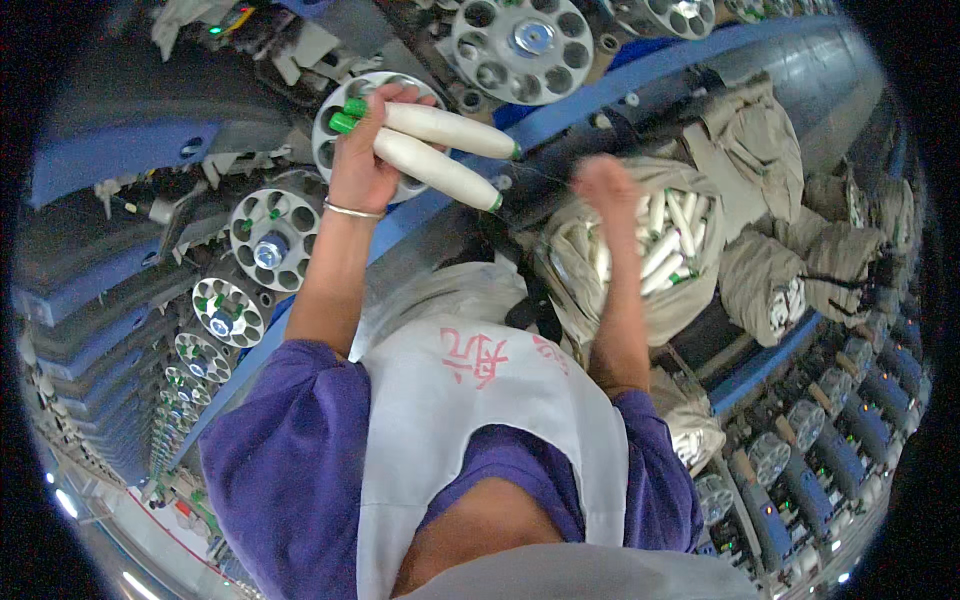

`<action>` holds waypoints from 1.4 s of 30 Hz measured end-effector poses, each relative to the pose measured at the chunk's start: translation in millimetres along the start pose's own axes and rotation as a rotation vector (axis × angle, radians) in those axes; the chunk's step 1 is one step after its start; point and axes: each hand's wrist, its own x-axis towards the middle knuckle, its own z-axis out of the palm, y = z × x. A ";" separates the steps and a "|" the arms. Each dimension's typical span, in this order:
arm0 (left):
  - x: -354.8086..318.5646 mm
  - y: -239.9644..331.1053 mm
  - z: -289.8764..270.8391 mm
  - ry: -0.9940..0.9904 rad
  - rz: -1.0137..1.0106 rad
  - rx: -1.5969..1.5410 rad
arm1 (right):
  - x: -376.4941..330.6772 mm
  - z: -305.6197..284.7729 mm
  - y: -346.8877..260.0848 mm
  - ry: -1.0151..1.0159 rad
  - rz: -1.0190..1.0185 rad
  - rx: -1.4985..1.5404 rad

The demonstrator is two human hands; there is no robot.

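My left hand (365, 165) is closed around the green tube ends of two bobbins wound with white yarn. The upper yarn bobbin (450, 130) and the lower yarn bobbin (437, 172) lie side by side and point right. Behind that hand is a round grey magazine (322, 140) with holes, partly hidden. My right hand (605, 185) is over the back edge of an open cloth sack (570, 300); motion smears its fingers. In the sack lie several white yarn bobbins (662, 262) with green ends.
A blue machine rail (600, 85) runs diagonally past my hands. Another round magazine (522, 45) stands at the back, and a row of them (268, 235) goes down the left. More cloth sacks (765, 280) are on the right, beside a second row of machine units (810, 480).
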 end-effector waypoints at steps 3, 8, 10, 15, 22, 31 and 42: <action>7.2 -11.7 6.6 0.006 -0.010 -0.018 | -9.8 46.8 -16.3 -0.614 -0.379 -0.667; 6.0 4.2 -15.4 0.185 0.088 -0.232 | 18.9 15.6 55.6 -0.851 0.494 0.284; 5.1 8.1 -29.1 0.179 0.123 -0.232 | 32.3 -19.4 109.7 -0.694 0.599 0.738; -6.5 -8.2 -38.5 0.136 0.180 -0.038 | 83.3 -129.1 182.3 -0.010 0.600 1.089; -21.0 -50.4 -7.4 0.135 0.185 0.052 | 100.6 -90.1 136.5 -0.061 -0.064 0.137; -33.5 -15.4 -89.6 0.425 0.062 -0.128 | 46.8 20.6 102.3 -0.803 0.688 0.484; 34.5 -93.6 -205.3 0.944 0.771 0.523 | 71.5 203.0 148.0 -0.788 0.275 0.508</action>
